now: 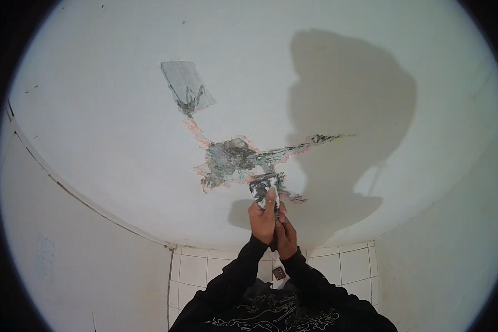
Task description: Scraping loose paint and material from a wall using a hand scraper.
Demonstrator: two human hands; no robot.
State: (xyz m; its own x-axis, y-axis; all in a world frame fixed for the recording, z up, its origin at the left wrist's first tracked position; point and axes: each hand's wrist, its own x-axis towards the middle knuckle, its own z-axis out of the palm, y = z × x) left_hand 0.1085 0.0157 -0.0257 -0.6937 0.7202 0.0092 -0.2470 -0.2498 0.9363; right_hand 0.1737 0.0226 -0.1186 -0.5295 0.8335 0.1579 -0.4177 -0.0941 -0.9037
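Observation:
Both my hands are raised to the white wall (116, 127), close together on a putty knife (259, 188). Its dark, wide blade is smeared with white filler and meets the lower edge of a rough damaged patch (227, 157). My left hand (262, 222) is closed round the tool, its thumb laid along the blade. Just below and to the right, my right hand (286, 239) is closed at the handle, which the fingers mostly hide. Grey and dark streaks with orange-red edges run through the patch, and one arm of it reaches right.
A smooth grey filled area (185, 83) lies higher up on the left. A broad shadow (348, 99) falls on the wall's right half. Below are white floor tiles (193, 268) and a small dark reddish object (279, 273). Side walls (83, 249) meet this wall at both sides.

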